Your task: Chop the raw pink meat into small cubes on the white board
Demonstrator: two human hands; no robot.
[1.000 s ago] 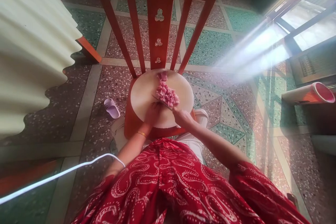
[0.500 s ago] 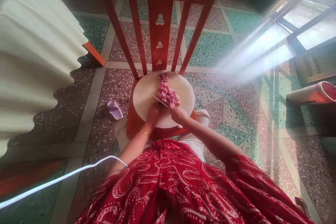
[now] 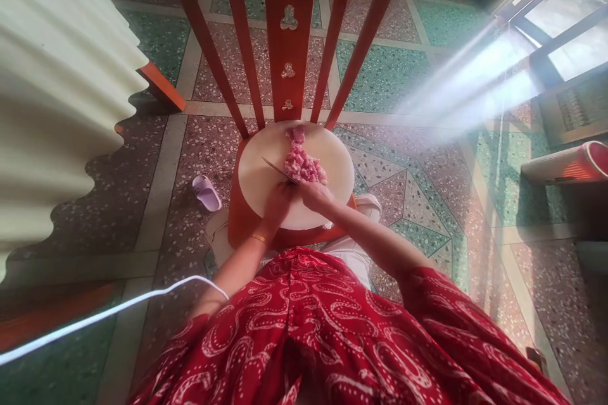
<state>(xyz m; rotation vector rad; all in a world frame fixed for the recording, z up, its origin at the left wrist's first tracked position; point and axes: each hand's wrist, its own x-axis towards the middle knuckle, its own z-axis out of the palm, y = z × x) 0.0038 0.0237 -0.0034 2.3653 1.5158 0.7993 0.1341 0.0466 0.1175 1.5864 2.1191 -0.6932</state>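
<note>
A round pale cutting board (image 3: 256,183) lies on the seat of a red wooden chair. Chopped pink meat (image 3: 303,163) is heaped at its middle, trailing to a bigger piece near the far edge. My right hand (image 3: 316,197) is closed around the handle of a knife (image 3: 276,168), whose blade slants to the far left, just left of the heap. Close beside it, at the near side of the board, my left hand (image 3: 279,201) is curled near the blade. Whatever its fingers hold is hidden.
The red chair back (image 3: 291,44) rises beyond the board. On the floor to the left lies a lilac slipper (image 3: 207,193). A pale draped cloth (image 3: 66,114) hangs at the left, and a white cable (image 3: 118,307) crosses the lower left. A white cylindrical bin (image 3: 560,164) is at the right.
The knife blade has shifted a little to the left and away from me. My right hand has come closer to my left. The meat heap looks much the same.
</note>
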